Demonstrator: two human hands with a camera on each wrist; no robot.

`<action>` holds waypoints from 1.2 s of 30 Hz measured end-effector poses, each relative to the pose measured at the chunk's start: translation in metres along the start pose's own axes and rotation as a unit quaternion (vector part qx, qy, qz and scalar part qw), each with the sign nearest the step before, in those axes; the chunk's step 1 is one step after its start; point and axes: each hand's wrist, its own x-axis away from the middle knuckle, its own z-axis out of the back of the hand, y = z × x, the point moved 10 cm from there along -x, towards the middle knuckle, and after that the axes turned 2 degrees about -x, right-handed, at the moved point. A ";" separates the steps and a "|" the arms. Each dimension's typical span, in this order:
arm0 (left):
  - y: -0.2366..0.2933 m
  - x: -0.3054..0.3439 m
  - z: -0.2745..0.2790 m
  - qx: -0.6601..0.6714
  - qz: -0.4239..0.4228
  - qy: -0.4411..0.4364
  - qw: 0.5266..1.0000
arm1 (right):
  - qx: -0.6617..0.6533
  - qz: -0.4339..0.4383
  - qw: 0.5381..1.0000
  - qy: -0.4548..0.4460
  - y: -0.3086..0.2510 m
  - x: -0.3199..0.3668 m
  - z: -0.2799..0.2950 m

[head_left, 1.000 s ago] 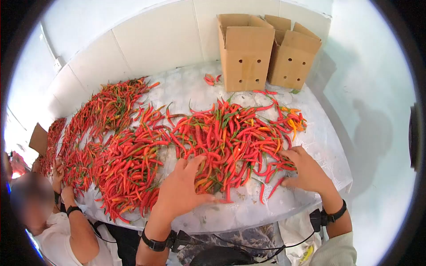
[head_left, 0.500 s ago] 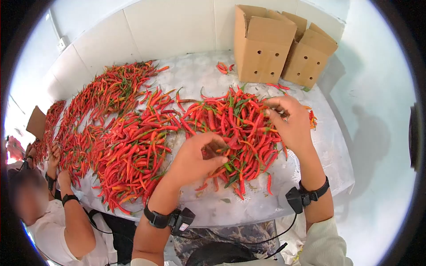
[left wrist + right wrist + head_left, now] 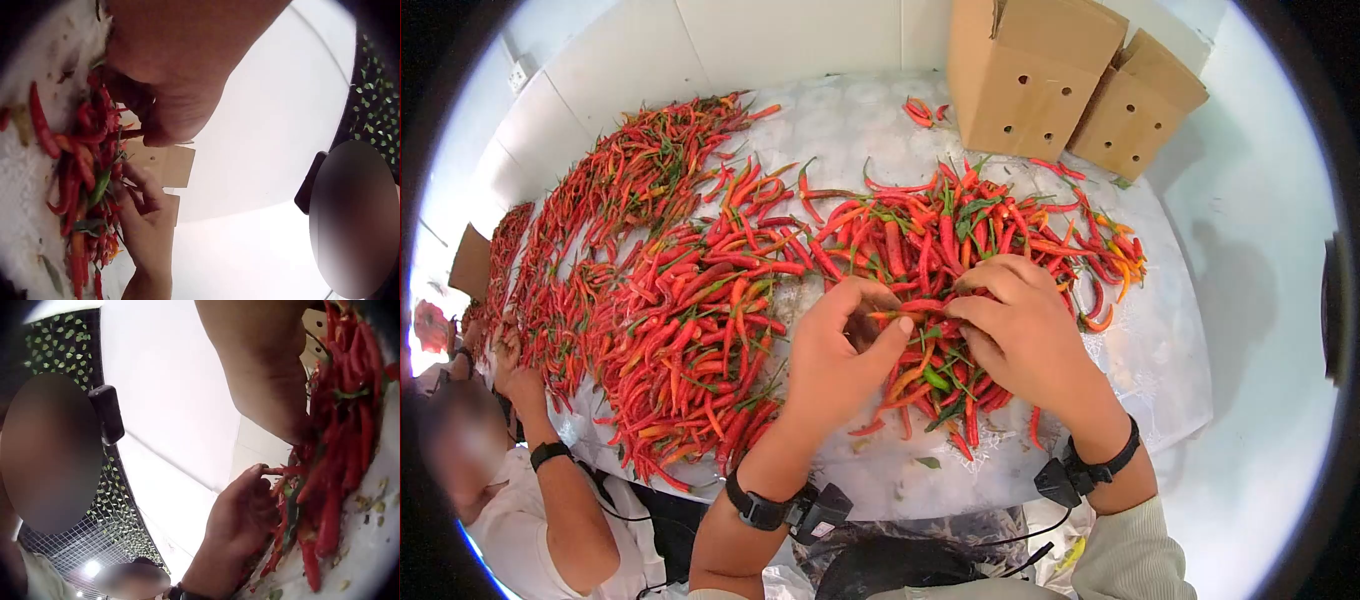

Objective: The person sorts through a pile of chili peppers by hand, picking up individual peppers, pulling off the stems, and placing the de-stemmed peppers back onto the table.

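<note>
Red chillies (image 3: 895,245) with green stems lie in a loose pile under both hands, a green one (image 3: 937,380) among them. The left hand (image 3: 835,350) pinches a chilli (image 3: 888,315) between thumb and forefinger at the pile's near left side; the right wrist view shows this hand (image 3: 240,506) with the chilli's end (image 3: 272,470) at its thumb tip. Close by on the right, the right hand (image 3: 1030,335) has its fingers bent down over the chillies, the tips partly hidden. In the left wrist view its fingers (image 3: 140,187) touch the pile; whether they grip one is unclear.
Two cardboard boxes (image 3: 1040,85) (image 3: 1138,105) stand at the back right. A larger heap of chillies (image 3: 690,350) covers the table's left side. At the far left, another person (image 3: 550,500) has hands at the chillies. White patterned sheeting (image 3: 1155,330) covers the table.
The right hand came up to the pile's far right, then moved back down beside the left. The left hand now pinches a chilli. The view has shifted, with the boxes higher and farther right.
</note>
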 end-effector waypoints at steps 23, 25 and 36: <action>-0.005 0.015 -0.026 0.342 0.108 -0.103 0.928 | -0.289 -0.079 0.950 0.090 -0.005 0.006 0.011; -0.011 0.013 -0.026 0.356 0.123 -0.104 0.920 | -0.271 -0.052 0.956 0.102 -0.009 0.005 0.012; -0.015 0.011 -0.022 0.421 0.131 -0.093 0.893 | -0.270 -0.062 0.949 0.149 -0.004 0.009 0.023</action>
